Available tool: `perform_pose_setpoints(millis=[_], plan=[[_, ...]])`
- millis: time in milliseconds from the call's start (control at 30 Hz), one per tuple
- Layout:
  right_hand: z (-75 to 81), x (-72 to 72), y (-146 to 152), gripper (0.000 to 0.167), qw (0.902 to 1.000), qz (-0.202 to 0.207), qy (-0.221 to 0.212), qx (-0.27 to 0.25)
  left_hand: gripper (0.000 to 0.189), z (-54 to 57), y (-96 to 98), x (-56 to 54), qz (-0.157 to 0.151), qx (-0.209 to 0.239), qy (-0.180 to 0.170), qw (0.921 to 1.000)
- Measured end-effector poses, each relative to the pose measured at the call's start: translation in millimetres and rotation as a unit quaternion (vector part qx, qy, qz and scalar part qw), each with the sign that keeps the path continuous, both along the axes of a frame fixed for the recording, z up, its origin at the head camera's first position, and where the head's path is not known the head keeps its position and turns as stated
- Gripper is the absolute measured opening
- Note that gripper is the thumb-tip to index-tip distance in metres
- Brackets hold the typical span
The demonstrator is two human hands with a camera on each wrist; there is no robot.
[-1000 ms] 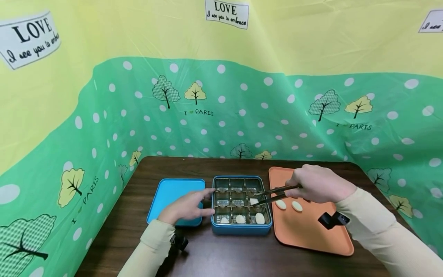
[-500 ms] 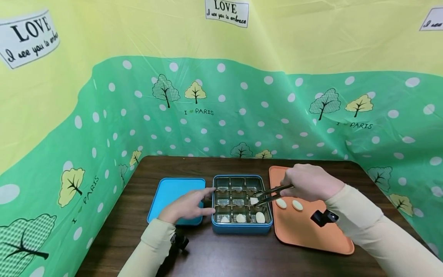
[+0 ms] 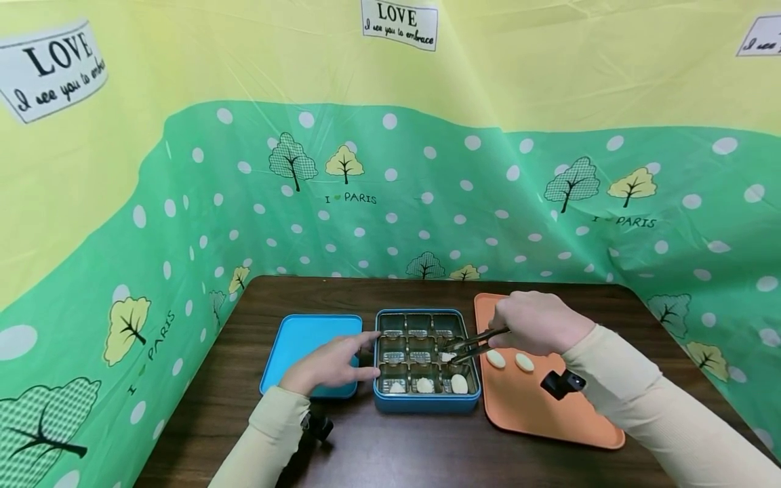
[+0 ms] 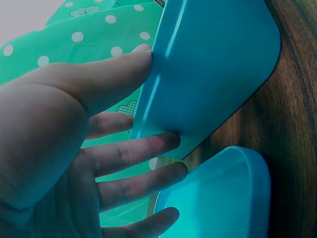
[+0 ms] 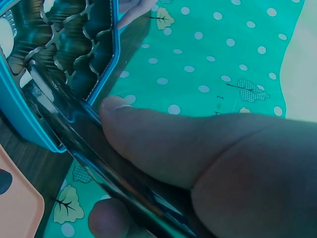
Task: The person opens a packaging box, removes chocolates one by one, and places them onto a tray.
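A blue box [image 3: 427,405] with a divided plastic insert stands mid-table. My right hand [image 3: 539,322] grips black tongs [image 3: 472,353], their tips down inside the middle row's right compartment. Between those tips shows a small white piece [image 3: 447,357], partly hidden by the tongs. In the right wrist view the thumb [image 5: 148,136] presses along the tongs. My left hand [image 3: 326,366] is at the box's left side, thumb at the rim and straight fingers along the wall in the left wrist view. White pieces fill the front row: two rough ones [image 3: 424,385] and a smooth oval one [image 3: 459,384].
Left of the box lies a flat blue lid [image 3: 314,332], partly under my left hand. To the right is an orange tray [image 3: 537,413] bearing white oval pieces [image 3: 524,362]. A patterned green and yellow cloth [image 3: 390,203] hangs behind the dark wooden table [image 3: 390,447].
My right hand has moved left with the tongs, and the white piece between their tips has sunk lower into the compartment. The left hand has stayed at the box.
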State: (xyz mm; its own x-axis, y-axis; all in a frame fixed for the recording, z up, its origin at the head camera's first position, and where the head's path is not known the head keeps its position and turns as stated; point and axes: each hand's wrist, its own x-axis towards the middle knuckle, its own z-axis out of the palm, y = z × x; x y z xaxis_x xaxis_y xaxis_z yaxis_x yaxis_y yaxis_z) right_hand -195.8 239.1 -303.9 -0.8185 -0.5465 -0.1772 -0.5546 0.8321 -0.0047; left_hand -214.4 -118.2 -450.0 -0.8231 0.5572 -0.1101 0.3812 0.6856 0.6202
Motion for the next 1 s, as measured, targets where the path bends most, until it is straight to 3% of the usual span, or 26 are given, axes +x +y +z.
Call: perform_pose_setpoints(millis=[600, 1000], plan=[[1.5, -0.1, 4.3, 0.029, 0.9991, 0.031, 0.022, -0.016, 0.077, 0.2, -1.2, -1.2, 0.0, -0.002, 0.008, 1.0], [5.8, 5.7, 9.6, 0.024, 0.9989, 0.022, 0.024, -0.033, 0.077, 0.0, -0.7, 1.0, -0.001, 0.004, 0.001, 1.0]])
